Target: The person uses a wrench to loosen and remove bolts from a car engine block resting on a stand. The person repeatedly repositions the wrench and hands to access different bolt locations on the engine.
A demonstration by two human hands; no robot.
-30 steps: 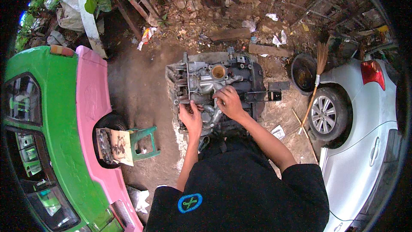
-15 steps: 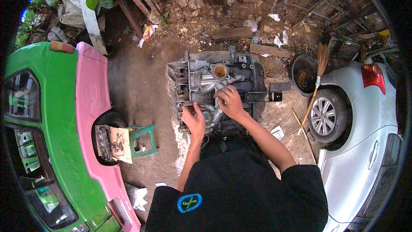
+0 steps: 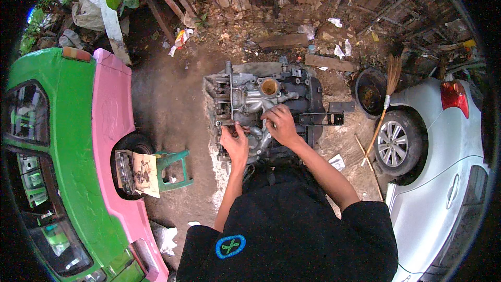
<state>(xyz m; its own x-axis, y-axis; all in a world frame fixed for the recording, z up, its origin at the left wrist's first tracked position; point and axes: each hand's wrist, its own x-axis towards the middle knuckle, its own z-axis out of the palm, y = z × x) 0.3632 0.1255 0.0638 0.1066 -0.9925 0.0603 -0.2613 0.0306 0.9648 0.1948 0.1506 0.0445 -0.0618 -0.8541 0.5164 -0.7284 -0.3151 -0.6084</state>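
Observation:
A grey metal engine lies in front of me, with a silver intake manifold on top and a round, brownish opening in it. At the engine's left side, my left hand is closed, thumb and fingers pinching a slim metal wrench whose ring end sticks out to the left. Over the manifold's pipes, my right hand bends down with its fingers curled together. Whatever its fingertips hold or touch is hidden beneath them.
A green and pink car stands on the left, near a green stool and cardboard bearing small parts. On the right are a silver car, a broom and a black basin. Wooden planks and litter lie beyond the engine.
The view has shifted very slightly. Both hands stay at nearly the same spots on the engine; the wrench in my left hand has tilted a little, its ring end slightly higher.

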